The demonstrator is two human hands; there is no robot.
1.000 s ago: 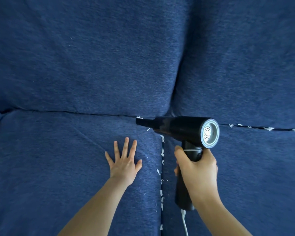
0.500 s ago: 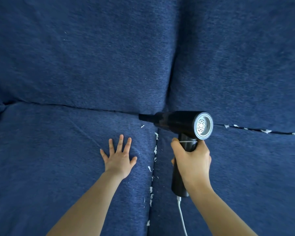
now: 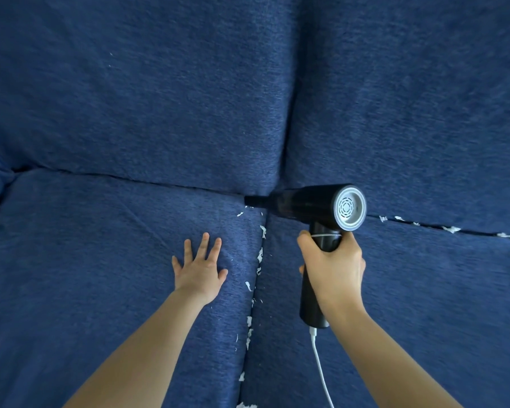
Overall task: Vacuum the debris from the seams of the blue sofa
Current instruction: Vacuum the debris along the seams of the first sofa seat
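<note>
the right hand [image 3: 334, 267], clamped on the vacuum [image 3: 312, 206], has slid its nozzle left along the back seam, now scrap-free there; the left hand [image 3: 199, 267] stays flat on the sofa [image 3: 100, 275]. debris [image 3: 259, 254] remains in the centre seam.

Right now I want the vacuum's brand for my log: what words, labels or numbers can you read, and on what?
None can be read. The vacuum in the right hand shows only a vent pattern, no lettering. The sofa and cord bear no text.
</note>
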